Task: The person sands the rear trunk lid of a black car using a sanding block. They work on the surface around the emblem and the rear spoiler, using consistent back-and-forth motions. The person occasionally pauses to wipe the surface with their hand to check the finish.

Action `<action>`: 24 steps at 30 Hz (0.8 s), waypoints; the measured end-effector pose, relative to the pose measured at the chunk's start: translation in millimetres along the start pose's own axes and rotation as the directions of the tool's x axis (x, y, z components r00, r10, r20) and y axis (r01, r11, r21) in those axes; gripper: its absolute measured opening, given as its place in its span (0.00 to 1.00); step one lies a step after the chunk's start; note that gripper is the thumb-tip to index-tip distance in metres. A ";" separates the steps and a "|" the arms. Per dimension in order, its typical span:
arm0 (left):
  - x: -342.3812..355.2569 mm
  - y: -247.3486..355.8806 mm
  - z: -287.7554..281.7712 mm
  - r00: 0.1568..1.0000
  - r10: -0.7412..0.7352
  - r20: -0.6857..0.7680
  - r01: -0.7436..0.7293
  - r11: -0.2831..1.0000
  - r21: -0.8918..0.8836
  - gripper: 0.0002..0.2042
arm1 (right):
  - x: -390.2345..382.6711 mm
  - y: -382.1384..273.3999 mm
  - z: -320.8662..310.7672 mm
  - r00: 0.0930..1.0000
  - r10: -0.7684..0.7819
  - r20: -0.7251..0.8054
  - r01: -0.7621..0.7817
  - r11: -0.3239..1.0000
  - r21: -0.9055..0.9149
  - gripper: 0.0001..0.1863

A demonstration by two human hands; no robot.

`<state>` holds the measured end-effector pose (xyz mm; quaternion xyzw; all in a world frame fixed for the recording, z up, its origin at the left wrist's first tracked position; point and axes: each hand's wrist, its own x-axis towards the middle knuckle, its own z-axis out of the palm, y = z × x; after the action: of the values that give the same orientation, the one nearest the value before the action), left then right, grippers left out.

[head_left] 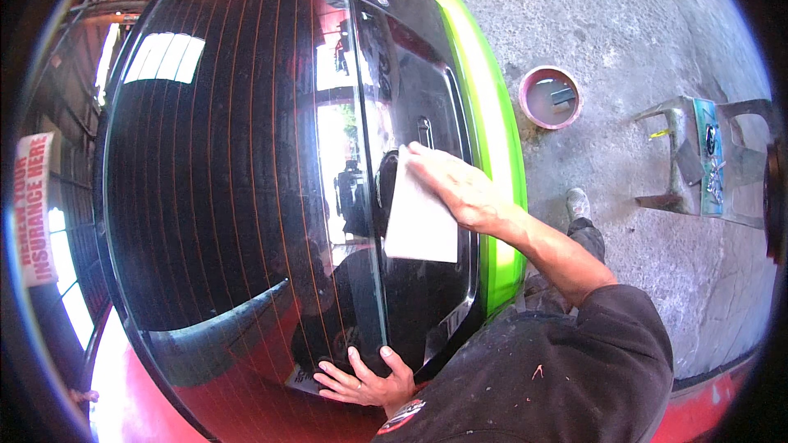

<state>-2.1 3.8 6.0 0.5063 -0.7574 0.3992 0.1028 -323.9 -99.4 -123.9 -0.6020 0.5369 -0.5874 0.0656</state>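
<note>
Before me is the black back end of a car, with a dark rear window (222,164) crossed by thin orange lines and a glossy black panel (431,295) beside it. My right hand (460,189) lies over the panel, fingers together on the upper edge of a white sheet (423,226). The sheet lies against the panel by a round recess; whether it is paper or cloth I cannot tell. My left hand (369,379) rests with spread fingers near the lower edge of the glass, holding nothing.
A bright green bumper (501,172) runs along the car's right side. On the concrete floor (640,25) stand a pinkish bucket (523,98) of murky liquid and a grey plastic stool (677,160) with a colourful sheet on it. A white sign (37,209) hangs at left.
</note>
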 end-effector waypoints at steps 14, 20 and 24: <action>-0.5 0.8 3.8 0.998 -0.003 -0.057 0.005 0.999 0.032 0.25 | 18.7 7.9 6.9 0.982 0.012 0.186 0.018 0.987 -0.159 0.31; 1.0 1.6 1.0 0.999 -0.017 -0.035 0.018 1.000 0.014 0.24 | 22.5 5.1 -1.5 0.982 0.008 0.190 0.017 0.991 -0.133 0.31; 0.0 1.1 -0.1 0.999 -0.016 -0.030 0.016 1.000 0.000 0.24 | 21.1 2.5 5.6 0.992 0.038 0.122 -0.022 0.991 -0.134 0.32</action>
<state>-3.0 4.0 5.5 0.5063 -0.7515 0.4063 0.1174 -326.6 -118.8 -113.9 -0.6323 0.5786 -0.5107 0.0676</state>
